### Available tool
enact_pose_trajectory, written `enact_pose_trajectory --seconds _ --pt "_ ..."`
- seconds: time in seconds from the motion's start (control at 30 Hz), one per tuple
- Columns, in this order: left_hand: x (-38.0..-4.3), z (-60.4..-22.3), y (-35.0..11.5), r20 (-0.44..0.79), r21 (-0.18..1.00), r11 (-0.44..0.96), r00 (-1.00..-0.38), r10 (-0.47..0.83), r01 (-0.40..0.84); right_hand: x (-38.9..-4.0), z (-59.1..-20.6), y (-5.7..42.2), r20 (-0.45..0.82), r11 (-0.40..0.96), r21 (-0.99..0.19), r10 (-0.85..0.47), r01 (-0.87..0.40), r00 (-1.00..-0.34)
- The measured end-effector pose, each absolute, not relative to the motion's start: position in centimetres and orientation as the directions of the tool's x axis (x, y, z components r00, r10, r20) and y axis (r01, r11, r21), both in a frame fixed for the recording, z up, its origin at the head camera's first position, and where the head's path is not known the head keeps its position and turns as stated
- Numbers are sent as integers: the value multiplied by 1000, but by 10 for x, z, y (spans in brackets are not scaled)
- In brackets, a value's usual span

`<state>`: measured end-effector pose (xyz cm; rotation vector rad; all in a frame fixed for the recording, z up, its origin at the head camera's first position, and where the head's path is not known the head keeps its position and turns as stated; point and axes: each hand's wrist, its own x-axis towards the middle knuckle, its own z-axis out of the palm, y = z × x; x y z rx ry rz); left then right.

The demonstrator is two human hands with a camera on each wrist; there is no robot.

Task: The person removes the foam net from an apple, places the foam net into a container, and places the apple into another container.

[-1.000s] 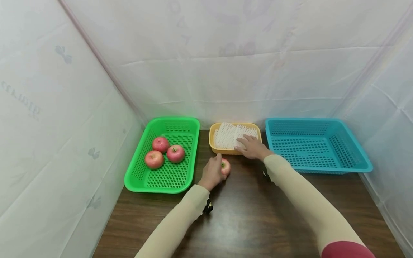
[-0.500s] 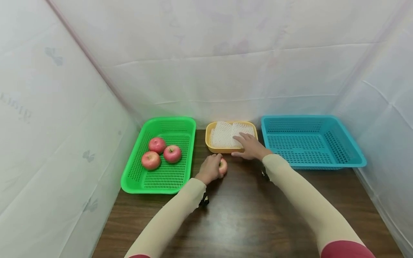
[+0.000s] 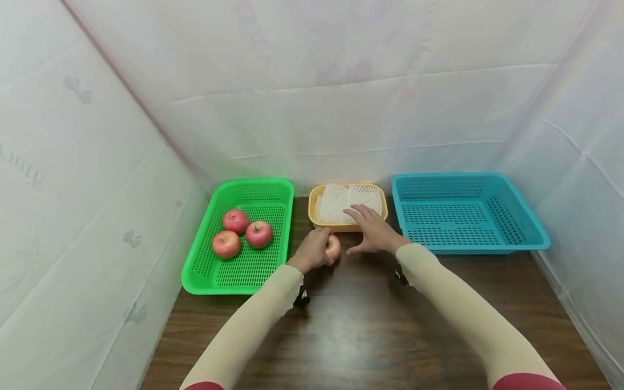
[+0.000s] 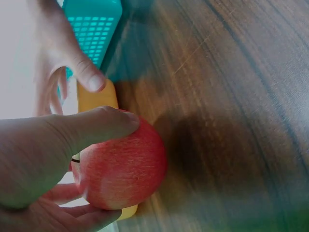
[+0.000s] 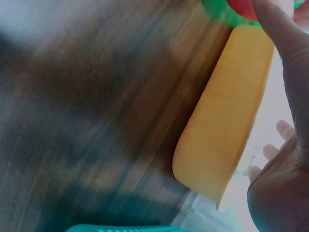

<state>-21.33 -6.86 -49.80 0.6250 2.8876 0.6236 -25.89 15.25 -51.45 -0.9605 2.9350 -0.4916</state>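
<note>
My left hand (image 3: 312, 251) grips a red apple (image 4: 125, 166) just in front of the small yellow basket (image 3: 337, 228). In the left wrist view its thumb lies across the top of the apple and its fingers curl below. White foam net sleeves (image 3: 335, 205) lie in the yellow basket. My right hand (image 3: 374, 232) holds nothing; its fingers are spread, the fingertips over the basket's near right part and the thumb pointing toward the apple. In the right wrist view, the yellow basket's outer side (image 5: 222, 111) shows beside the right hand's thumb (image 5: 285, 34).
To the left stands a green basket (image 3: 286, 238) with three apples (image 3: 259, 234) in it. A blue basket (image 3: 450, 216) stands at the right. All rest on a dark wooden table (image 3: 370, 319), with pale sheeting hanging behind and at both sides.
The right hand has drawn back a little from the foam sleeves toward the person, its thumb now spread away. The left hand keeps hold of the apple. The head view has shifted slightly.
</note>
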Motion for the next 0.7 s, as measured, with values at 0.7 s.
enact_pose_trajectory --seconds 0.7 --pt "-220 -478 -94 36 428 809 -902 431 403 -238 -523 123 167 692 -380 -601 -614 -781"
